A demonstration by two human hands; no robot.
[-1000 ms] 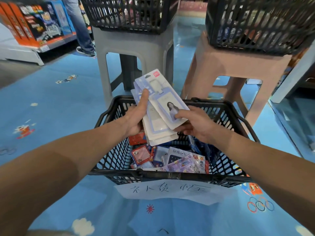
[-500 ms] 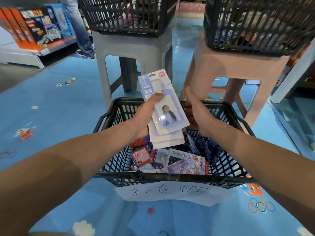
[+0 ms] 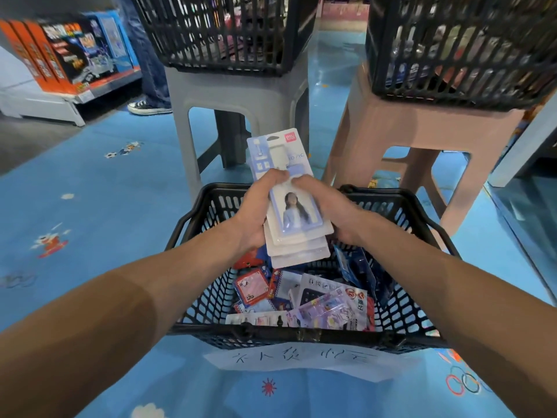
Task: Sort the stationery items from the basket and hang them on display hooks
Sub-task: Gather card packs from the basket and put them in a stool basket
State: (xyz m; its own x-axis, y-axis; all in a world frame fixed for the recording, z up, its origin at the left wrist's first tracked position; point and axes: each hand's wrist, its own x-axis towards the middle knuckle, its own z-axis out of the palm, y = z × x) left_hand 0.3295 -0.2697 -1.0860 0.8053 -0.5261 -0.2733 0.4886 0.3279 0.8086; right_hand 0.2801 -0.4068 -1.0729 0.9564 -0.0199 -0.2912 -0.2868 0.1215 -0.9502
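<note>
Left hand (image 3: 256,212) and right hand (image 3: 328,209) are both clamping the stack of pale-blue carded badge-holder packs (image 3: 297,224) above the black plastic mesh basket (image 3: 422,267).

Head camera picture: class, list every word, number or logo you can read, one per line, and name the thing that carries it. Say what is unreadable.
"ID/IC": faint, on the top badge-holder pack held in both hands.
Red corner logo on that pack: too small to read.
"12" in a red circle: on a pack in the floor basket.
Handwritten paper sign on the basket front: upside down, not legible.
Orange boxes on the shelf: print blurred.
</note>
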